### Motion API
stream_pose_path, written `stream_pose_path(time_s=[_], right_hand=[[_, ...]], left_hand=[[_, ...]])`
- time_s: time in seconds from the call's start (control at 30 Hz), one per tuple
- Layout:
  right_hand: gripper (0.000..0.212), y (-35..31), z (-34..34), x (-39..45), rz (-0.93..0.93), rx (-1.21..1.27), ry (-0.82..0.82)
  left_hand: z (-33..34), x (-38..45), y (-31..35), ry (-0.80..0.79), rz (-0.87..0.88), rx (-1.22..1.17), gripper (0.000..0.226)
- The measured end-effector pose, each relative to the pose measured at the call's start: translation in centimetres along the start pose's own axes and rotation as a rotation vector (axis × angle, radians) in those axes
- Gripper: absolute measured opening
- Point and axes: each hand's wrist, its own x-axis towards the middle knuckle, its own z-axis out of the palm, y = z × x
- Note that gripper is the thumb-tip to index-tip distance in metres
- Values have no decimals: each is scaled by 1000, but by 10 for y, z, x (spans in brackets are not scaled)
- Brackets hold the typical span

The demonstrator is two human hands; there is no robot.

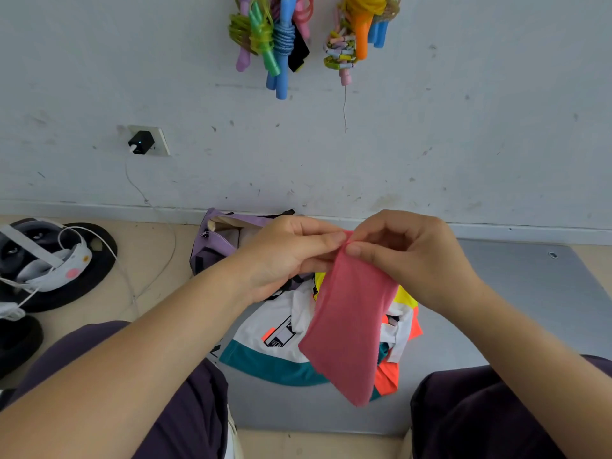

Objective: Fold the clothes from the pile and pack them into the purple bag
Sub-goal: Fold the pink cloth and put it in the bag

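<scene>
A narrow pink garment point(347, 329) hangs in the air in front of me, folded lengthwise. My left hand point(284, 256) and my right hand point(407, 256) both pinch its top edge, fingertips nearly touching. Under it on the grey mat lies the pile of clothes point(281, 336): a white, teal, orange and yellow top. The purple bag point(215, 243) stands open against the wall behind my left hand, partly hidden by it.
A grey mat point(516, 293) covers the floor between my knees. A headset and black round pads point(49, 260) lie at the left, with a white charger cable point(149, 207) running from a wall socket. Coloured jump ropes point(275, 38) hang on the wall above.
</scene>
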Motion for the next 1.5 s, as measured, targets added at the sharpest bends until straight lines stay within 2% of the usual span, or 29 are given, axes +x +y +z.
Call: stream_pose_path(time_s=[0.33, 0.43, 0.6, 0.77, 1.0, 1.2, 1.37, 1.43, 1.5], right_hand=[[20, 4, -4, 3, -17, -18, 52], [19, 1, -7, 3, 35, 20, -18], [30, -4, -13, 3, 109, 120, -202], [33, 0, -16, 4, 175, 123, -298], [31, 8, -17, 6, 271, 79, -425], [25, 10, -18, 7, 245, 25, -438], [20, 15, -32, 9, 284, -105, -468], [11, 18, -38, 11, 270, -178, -417], [11, 21, -40, 13, 219, -259, -318]], left_hand=[[0, -3, 4, -77, 30, 28, 25], [1, -5, 5, -121, 50, 76, 24], [-1, -10, 7, -171, 46, 119, 24], [-1, -12, 6, -190, 73, 235, 23], [-8, -7, 5, -68, 170, 629, 12], [-10, -8, 5, 3, 218, 552, 18], [-20, -8, 16, 178, 259, 267, 15], [-28, -8, 19, 245, 265, 338, 14], [-34, -8, 20, 280, 244, 526, 10]])
